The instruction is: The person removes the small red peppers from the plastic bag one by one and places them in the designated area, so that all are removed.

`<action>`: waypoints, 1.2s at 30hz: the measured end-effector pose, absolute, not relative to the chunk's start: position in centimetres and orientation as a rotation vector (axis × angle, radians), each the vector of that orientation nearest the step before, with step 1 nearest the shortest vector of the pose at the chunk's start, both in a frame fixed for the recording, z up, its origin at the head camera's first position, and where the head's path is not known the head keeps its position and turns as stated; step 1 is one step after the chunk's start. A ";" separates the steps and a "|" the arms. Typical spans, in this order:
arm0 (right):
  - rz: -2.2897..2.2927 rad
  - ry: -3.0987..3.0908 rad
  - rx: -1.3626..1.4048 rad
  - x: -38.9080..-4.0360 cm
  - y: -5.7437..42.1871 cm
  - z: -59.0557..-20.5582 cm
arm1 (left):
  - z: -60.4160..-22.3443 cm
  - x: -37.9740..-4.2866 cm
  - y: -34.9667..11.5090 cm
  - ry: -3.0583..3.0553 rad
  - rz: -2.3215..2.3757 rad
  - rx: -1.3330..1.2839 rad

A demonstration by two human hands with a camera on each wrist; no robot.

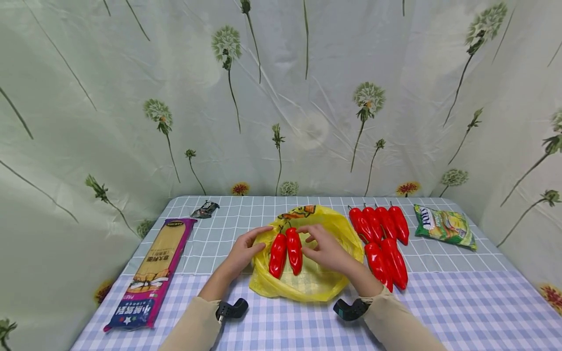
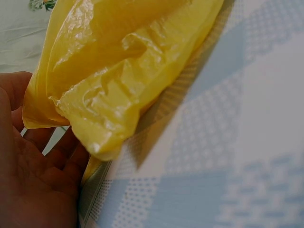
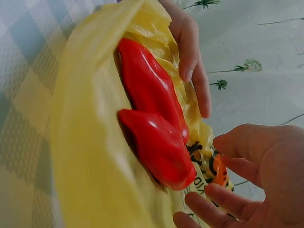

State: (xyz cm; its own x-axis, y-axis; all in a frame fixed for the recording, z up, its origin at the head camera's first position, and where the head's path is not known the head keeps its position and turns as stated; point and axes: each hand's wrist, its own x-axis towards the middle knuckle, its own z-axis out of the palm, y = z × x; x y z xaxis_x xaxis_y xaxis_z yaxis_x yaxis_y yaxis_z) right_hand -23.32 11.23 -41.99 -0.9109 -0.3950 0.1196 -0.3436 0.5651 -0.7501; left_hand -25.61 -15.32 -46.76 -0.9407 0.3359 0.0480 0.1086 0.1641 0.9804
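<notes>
A yellow plastic bag (image 1: 325,287) lies with its mouth spread on the table. Inside it two red peppers (image 1: 278,256) rest side by side, stems pointing away from me. My left hand (image 1: 240,251) holds the bag's left rim, thumb on the inner side; in the left wrist view the yellow film (image 2: 104,109) covers part of its fingers. Above the bag's inside is my right hand (image 1: 327,248), fingers spread and slightly bent. In the right wrist view that hand (image 3: 285,175) stands just apart from the nearer red pepper (image 3: 156,149), gripping nothing.
Several more red peppers (image 1: 382,222) lie in two rows right of the bag. Farther right is a green Fox's packet (image 1: 444,225). A long pasta packet (image 1: 151,273) and a small black wrapper (image 1: 205,209) lie on the left. A floral curtain (image 1: 307,122) hangs behind.
</notes>
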 end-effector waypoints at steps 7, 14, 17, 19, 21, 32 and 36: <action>-1.346 2.675 -0.559 -23.6 10.4 -42.8 | -46.9 -25.7 -15.3 2.246 1.871 0.439; -1.389 2.631 -0.469 -23.8 9.9 -43.2 | -47.0 -25.7 -15.3 2.257 1.867 0.435; -1.401 2.626 -0.462 -23.8 9.7 -43.3 | -47.1 -25.7 -15.4 2.261 1.862 0.442; -1.410 2.624 -0.466 -23.8 9.6 -43.3 | -47.1 -25.7 -15.4 2.259 1.866 0.443; -1.410 2.618 -0.472 -23.8 9.6 -43.4 | -47.1 -25.6 -15.4 2.261 1.865 0.445; -1.349 2.588 -0.525 -23.9 9.8 -43.8 | -46.9 -25.7 -15.4 2.229 1.883 0.448; -1.328 2.592 -0.568 -23.9 10.0 -43.8 | -47.0 -25.7 -15.4 2.233 1.878 0.444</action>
State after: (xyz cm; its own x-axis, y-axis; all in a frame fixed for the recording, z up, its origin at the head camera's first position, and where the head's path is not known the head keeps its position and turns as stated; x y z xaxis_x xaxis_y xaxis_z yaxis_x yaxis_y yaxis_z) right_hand -23.92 9.98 -43.76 -0.9119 -0.4099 0.0183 -0.2544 0.5297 -0.8091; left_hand -25.72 -15.38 -46.97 -0.9372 0.3457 0.0470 0.1056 0.1526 0.9826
